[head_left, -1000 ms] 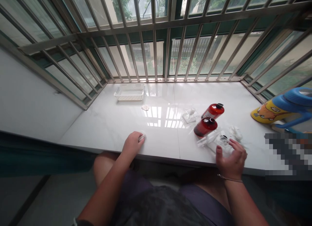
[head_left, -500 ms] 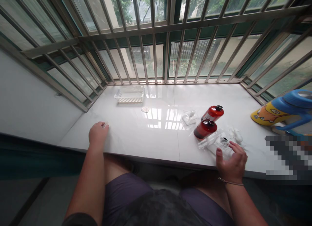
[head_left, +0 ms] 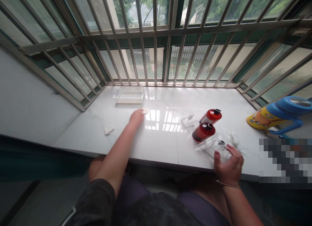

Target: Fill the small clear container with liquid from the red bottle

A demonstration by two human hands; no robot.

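My left hand (head_left: pixel 136 118) is stretched forward over the white counter, its fingers closed at the edge of a small crumpled off-white piece (head_left: pixel 145 111), perhaps tissue or cotton. A second crumpled white piece (head_left: pixel 109 130) lies by itself to the left. My right hand (head_left: pixel 229 164) rests at the counter's front edge with thumb and fingers apart. Its fingertips are beside a clear plastic package (head_left: pixel 212 146) that has something black in it. Two red bottles (head_left: pixel 211 116) with dark tops stand just beyond; the nearer bottle (head_left: pixel 203 132) is dark red at the bottom.
A white perforated basket (head_left: pixel 129 97) stands at the back left. Between it and the bottles lies a small clear-wrapped item (head_left: pixel 188 120). A blue and yellow flask (head_left: pixel 270 113) stands at the right, near a blurred-out patch. Metal bars (head_left: pixel 156 60) close off the window behind.
My left hand has moved right and forward from the left side to the off-white piece. The white piece it held now lies on the counter. My right hand stays by the package.
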